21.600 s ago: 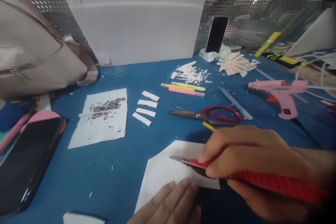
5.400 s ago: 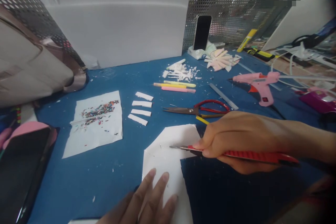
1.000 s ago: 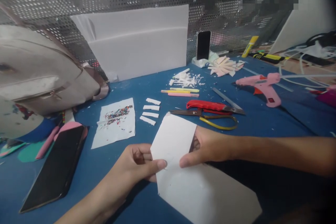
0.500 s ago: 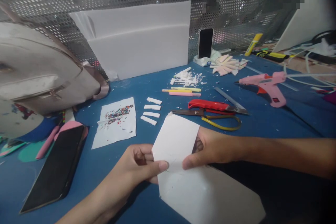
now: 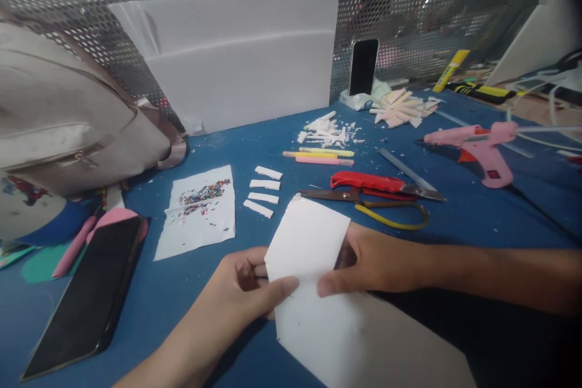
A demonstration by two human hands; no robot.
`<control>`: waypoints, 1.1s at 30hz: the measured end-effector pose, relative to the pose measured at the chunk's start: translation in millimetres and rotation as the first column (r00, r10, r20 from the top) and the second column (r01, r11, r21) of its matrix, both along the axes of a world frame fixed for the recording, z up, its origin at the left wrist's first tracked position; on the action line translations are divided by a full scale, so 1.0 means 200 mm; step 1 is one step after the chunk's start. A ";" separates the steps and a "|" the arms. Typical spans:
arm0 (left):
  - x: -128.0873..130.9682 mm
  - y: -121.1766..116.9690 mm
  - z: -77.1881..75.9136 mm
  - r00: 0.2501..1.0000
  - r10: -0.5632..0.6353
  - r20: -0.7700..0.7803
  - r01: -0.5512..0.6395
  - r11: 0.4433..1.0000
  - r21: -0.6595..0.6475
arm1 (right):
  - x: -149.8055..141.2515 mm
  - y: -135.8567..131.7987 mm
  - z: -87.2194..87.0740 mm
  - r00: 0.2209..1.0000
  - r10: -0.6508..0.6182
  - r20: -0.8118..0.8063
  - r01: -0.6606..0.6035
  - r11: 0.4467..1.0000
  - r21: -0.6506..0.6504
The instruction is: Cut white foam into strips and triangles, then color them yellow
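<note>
A white foam sheet (image 5: 318, 291) is lifted off the blue table, and both my hands grip it. My left hand (image 5: 248, 291) pinches its left edge, thumb on top and fingers curled behind. My right hand (image 5: 370, 260) pinches its right edge, thumb in front and fingers behind the sheet. The red utility knife (image 5: 377, 183) lies on the table just beyond my right hand, across the scissors (image 5: 364, 203) with yellow and red handles. Several small white foam strips (image 5: 264, 189) lie in a column to the left of the scissors.
A white paper with coloured glitter bits (image 5: 200, 209), a dark phone (image 5: 86, 294) and a beige bag (image 5: 68, 121) occupy the left. Pastel sticks (image 5: 321, 156), foam scraps (image 5: 327, 130), a propped phone (image 5: 362, 68) and a pink glue gun (image 5: 482, 145) lie further back and right.
The knife has left my right hand since several seconds ago and lies on the table. In the last second both hands keep hold of the sheet; only the view shifted slightly.
</note>
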State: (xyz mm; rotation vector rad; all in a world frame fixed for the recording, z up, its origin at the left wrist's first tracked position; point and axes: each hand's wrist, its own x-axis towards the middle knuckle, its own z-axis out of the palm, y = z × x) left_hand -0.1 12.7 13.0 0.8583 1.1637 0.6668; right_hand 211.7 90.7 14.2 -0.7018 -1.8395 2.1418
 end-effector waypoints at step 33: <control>0.01 0.00 0.09 0.996 0.020 0.085 -0.011 0.995 -0.101 | 0.01 0.00 -0.04 0.991 0.023 -0.133 -0.034 0.996 -0.083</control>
